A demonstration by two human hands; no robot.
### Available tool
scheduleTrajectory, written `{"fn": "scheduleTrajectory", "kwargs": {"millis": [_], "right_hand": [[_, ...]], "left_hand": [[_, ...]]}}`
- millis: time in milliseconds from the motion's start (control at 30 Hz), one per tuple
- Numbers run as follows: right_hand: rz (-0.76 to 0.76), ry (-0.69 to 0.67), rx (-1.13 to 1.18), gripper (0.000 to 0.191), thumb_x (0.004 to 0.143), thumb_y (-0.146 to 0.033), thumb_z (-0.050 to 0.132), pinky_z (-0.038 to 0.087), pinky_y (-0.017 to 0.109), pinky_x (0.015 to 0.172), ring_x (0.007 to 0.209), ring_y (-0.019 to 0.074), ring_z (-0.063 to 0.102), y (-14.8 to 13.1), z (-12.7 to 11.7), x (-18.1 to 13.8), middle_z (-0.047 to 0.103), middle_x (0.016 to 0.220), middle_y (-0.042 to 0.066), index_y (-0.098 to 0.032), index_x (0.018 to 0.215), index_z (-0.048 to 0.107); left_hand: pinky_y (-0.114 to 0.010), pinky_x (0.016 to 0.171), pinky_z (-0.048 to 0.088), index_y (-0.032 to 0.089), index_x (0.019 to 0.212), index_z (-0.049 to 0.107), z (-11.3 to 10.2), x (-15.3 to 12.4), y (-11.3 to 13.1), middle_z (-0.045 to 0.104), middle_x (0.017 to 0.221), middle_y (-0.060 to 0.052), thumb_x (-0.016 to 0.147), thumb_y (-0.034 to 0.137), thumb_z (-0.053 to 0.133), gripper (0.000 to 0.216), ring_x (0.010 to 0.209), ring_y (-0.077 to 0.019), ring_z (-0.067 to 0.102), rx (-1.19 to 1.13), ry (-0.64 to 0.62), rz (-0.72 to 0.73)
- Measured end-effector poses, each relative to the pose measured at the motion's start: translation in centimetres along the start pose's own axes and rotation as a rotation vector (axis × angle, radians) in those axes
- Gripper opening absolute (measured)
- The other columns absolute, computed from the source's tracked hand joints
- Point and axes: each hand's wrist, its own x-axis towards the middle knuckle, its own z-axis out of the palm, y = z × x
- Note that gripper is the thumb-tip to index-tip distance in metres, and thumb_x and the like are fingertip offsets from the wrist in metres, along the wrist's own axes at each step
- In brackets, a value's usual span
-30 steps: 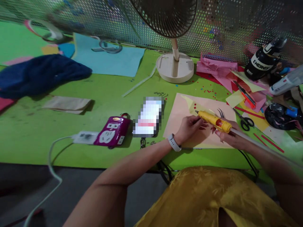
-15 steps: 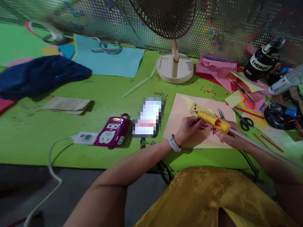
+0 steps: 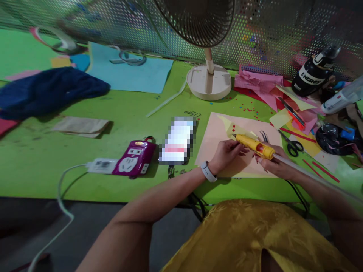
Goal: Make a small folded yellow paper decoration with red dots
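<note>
My right hand [image 3: 272, 162] is closed around a yellow glue gun [image 3: 253, 145], whose dark nozzle points left and slightly away from me. A long clear glue stick [image 3: 300, 170] runs out of its back end over my right forearm. Close by the nozzle, my left hand [image 3: 227, 153] has its fingers pinched together; whatever they hold, if anything, is hidden. Both hands are above a pale pink sheet of paper [image 3: 207, 147]. On that sheet lie a pale yellow piece of paper [image 3: 225, 122] and small red squares [image 3: 233, 128]. Behind the gun, the curved tips of tweezers [image 3: 264, 135] show.
Left of the sheet are a lit phone [image 3: 178, 139] and a purple power socket [image 3: 135, 158] with a cable. A fan base [image 3: 209, 83] stands behind. To the right lie scissors [image 3: 295, 146], a red cutter [image 3: 295, 115], paper scraps and a black bottle [image 3: 312, 73].
The glue gun and both hands stay almost still. Only a very slight shift of the view shows.
</note>
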Motion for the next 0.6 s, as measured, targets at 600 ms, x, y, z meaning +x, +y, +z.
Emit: {"fn": "scheduleTrajectory", "kwargs": {"millis": [600], "right_hand": [[-0.008,0.021,-0.010,0.009,0.083,-0.030,0.061,0.041,0.023,0.047,0.054,0.0114,0.050,0.52,0.15,-0.09,0.055,0.066,-0.003,-0.024,0.084,0.055]], "left_hand": [[-0.035,0.071,0.062,0.014,0.082,0.068,-0.01,0.04,-0.13,0.077,0.078,-0.009,0.079,0.053,0.070,0.039,0.070,-0.0219,0.075,-0.005,-0.007,0.016]]}}
